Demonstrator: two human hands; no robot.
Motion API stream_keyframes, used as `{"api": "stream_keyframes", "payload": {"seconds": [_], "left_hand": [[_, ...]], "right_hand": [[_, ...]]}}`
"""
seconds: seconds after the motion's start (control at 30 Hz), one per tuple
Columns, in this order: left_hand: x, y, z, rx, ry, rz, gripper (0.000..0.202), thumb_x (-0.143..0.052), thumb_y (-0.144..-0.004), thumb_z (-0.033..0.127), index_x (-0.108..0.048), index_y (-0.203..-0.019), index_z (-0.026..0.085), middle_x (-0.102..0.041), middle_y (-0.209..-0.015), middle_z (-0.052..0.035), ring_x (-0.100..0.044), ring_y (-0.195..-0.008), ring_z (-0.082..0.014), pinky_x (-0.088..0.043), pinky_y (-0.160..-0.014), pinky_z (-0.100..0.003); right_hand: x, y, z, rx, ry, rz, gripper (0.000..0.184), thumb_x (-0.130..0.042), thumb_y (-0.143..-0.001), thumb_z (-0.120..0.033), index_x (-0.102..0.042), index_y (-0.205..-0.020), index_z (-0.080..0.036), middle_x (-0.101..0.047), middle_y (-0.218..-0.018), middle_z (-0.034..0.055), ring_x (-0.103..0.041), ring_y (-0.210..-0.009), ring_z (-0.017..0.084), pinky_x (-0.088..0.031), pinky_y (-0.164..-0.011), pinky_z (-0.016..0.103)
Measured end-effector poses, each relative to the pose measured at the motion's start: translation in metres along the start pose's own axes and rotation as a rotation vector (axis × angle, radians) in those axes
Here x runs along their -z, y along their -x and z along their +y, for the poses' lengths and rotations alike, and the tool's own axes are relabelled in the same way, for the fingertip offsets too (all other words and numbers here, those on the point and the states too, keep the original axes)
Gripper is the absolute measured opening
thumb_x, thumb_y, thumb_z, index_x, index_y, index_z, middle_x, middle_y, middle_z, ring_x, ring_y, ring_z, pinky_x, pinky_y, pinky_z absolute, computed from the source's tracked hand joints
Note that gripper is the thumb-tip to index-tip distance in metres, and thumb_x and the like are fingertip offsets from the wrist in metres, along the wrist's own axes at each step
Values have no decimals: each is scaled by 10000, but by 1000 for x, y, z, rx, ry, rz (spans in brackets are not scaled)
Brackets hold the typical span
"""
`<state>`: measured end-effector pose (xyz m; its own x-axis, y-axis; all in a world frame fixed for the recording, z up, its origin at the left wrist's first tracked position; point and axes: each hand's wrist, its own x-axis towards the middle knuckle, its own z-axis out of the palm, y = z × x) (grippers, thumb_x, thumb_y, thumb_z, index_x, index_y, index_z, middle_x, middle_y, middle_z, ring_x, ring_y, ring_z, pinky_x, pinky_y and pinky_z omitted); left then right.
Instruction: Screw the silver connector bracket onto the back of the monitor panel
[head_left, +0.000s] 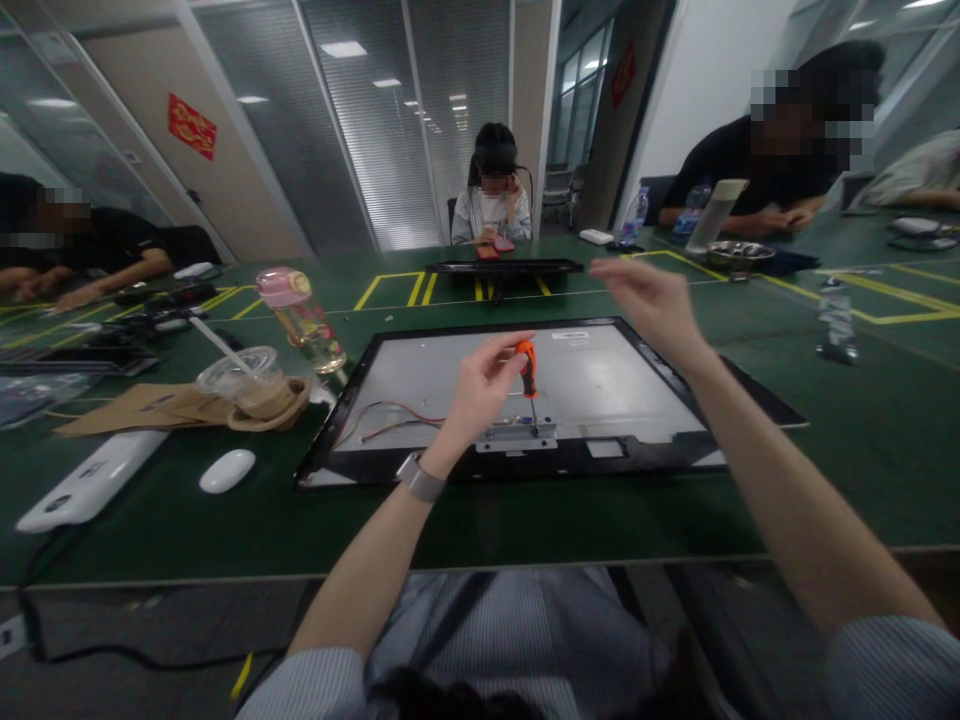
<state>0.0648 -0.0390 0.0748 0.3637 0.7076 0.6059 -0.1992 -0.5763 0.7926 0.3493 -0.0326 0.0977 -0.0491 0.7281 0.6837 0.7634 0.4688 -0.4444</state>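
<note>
Orange screwdriver point(529, 376) stands nearly upright in the left fingers point(498, 350).

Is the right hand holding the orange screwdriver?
No, the left fingers are on the screwdriver, while the right fingers are raised apart from it.
</note>
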Motion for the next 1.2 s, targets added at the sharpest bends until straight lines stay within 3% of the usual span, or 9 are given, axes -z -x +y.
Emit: {"api": "stream_keyframes", "payload": {"seconds": [0.07, 0.17, 0.3, 0.4, 0.63, 0.77, 0.87, 1.03, 1.2], "left_hand": [[-2, 1, 0, -23, -27, 41, 220, -699, -888, 232, -743, -1103, 214, -721, -1064, -65, -688, -896, -154, -596, -810, -281], [-2, 2, 2, -65, -57, 51, 200, -716, -884, 258, -750, -1079, 224, -695, -1023, -53, -668, -891, -150, -588, -779, -263], [-1, 3, 7, -68, -52, -26, 234, -541, -992, 240, -732, -1125, 218, -723, -1111, -81, -682, -1043, -183, -567, -917, -321], [-2, 3, 7, -19, 20, -73, 239, -539, -1000, 256, -691, -1177, 206, -745, -1077, -78, -709, -961, -180, -567, -936, -355], [-1, 2, 2, -41, -83, 51, 161, -653, -925, 255, -731, -1062, 225, -674, -1107, -71, -657, -957, -166, -573, -798, -270], [3, 0, 4, -17, 37, -81, 255, -516, -999, 232, -706, -1169, 233, -700, -1195, -82, -678, -1078, -187, -548, -978, -352], [1, 1, 4, 41, 105, -150, 271, -569, -982, 258, -681, -1225, 215, -726, -1148, -87, -705, -959, -180, -572, -927, -359], [-6, 4, 1, 13, 21, -24, 229, -709, -898, 293, -741, -1117, 236, -690, -1050, -61, -659, -859, -146, -580, -772, -266], [-3, 2, 3, -28, 23, -18, 236, -543, -999, 262, -736, -1126, 213, -699, -1216, -95, -676, -1100, -194, -556, -951, -326]], "right_hand": [[-26, 8, 18, -49, 81, -32, 305, -492, -989, -242, -745, -1159, -235, -729, -1256, 97, -663, -1182, 261, -501, -1065, 462], [-63, 28, 42, -172, 262, -228, 368, -501, -917, -162, -760, -1177, -190, -727, -1277, 135, -661, -1219, 287, -491, -1083, 462], [-85, 48, 56, -129, 367, -444, 411, -510, -958, -223, -686, -1328, -186, -606, -1472, 149, -557, -1362, 297, -442, -1133, 464], [-87, 52, 57, -123, 429, -505, 449, -421, -1006, -226, -630, -1399, -168, -586, -1491, 162, -518, -1398, 313, -404, -1154, 526], [-87, 55, 54, -107, 484, -559, 479, -361, -1034, -240, -566, -1462, -175, -531, -1545, 158, -470, -1438, 310, -407, -1152, 520], [-90, 57, 45, -61, 557, -564, 492, -337, -1024, -191, -563, -1460, -160, -533, -1535, 186, -468, -1435, 338, -432, -1123, 550], [-93, 59, 39, -88, 632, -576, 508, -313, -1026, -175, -535, -1481, -146, -506, -1556, 192, -444, -1449, 367, -424, -1121, 588], [-91, 59, 38, -94, 639, -597, 516, -300, -1030, -180, -511, -1500, -151, -491, -1569, 189, -457, -1441, 362, -422, -1129, 576], [-88, 58, 37, -78, 649, -609, 515, -296, -1030, -166, -513, -1496, -133, -483, -1571, 202, -455, -1443, 356, -424, -1131, 550]]}}
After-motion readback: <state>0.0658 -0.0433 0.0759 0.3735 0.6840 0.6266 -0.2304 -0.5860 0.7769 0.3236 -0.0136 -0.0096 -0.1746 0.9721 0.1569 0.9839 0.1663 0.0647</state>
